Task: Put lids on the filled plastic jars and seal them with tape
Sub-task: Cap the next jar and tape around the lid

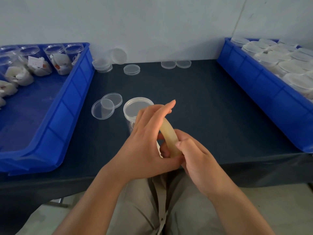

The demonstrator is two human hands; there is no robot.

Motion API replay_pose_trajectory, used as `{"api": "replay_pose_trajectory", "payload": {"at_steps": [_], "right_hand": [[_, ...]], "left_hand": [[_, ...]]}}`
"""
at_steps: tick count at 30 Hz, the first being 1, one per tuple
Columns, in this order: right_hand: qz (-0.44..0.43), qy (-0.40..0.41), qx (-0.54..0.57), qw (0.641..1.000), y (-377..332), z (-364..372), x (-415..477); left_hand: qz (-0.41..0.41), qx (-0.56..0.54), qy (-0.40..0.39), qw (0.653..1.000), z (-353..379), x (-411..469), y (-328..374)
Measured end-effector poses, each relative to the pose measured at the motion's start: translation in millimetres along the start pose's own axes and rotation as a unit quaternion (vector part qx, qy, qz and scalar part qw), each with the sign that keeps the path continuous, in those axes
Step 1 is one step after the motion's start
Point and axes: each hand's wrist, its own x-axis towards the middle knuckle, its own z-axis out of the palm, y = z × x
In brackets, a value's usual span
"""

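Both hands are on one tape roll (169, 133), held edge-up above the table's near edge.

Right hand (196, 156): fingers curled round the roll's near side, one fingertip on the outer band. Probably feeling for the free end.

Left hand (147, 136): fingers laid fairly straight across the far flank, thumb underneath, pinching the roll to steady it. No strip seen pulled off yet.

Jar (129, 123) stands just behind the left hand and is partly hidden by it. Its lid (137, 106) is already on, so taping looks like the step in hand. Contents can't be made out.

Two loose lids (105, 107) overlap just left of the jar. More lid stacks (102, 65) sit by the wall.

Left bin (74, 85) holds open filled jars (55, 60) that need lids. Right bin (254, 78) holds lidded jars (271, 55).

On the table (203, 107), only the left hand itself stands between roll and jar.
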Motion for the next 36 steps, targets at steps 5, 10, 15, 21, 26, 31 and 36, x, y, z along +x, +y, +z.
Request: {"api": "replay_pose_trajectory", "payload": {"at_steps": [5, 10, 15, 21, 26, 31, 36], "right_hand": [[0.0, -0.009, -0.013, 1.0, 2.1, -4.4, 1.7], [-0.008, -0.034, 0.018, 0.999, 3.7, -6.9, 0.8], [-0.021, -0.01, 0.01, 1.0, 5.8, -1.2, 1.9], [-0.037, -0.019, 0.009, 0.999, 8.0, -6.6, 3.0], [-0.078, -0.076, 0.087, 0.99, 5.9, -13.5, 1.3], [-0.117, -0.001, -0.037, 0.992, 4.9, -9.0, -0.2], [-0.145, 0.062, -0.107, 0.982, 15.1, -1.1, 0.5]], "left_hand": [[0.006, 0.008, -0.005, 1.0, -0.1, 0.5, -1.0], [0.005, -0.009, 0.0, 1.0, -0.2, 1.9, -0.3], [0.002, -0.01, 0.002, 1.0, -2.1, 2.9, -1.0], [0.002, -0.005, 0.001, 1.0, -0.6, 3.5, -0.9], [-0.032, -0.063, 0.029, 0.997, -3.2, 2.7, 0.2], [0.025, 0.11, 0.157, 0.981, 3.0, 0.4, 11.3], [-0.008, -0.01, 0.198, 0.98, 10.6, -5.9, 19.2]]}}
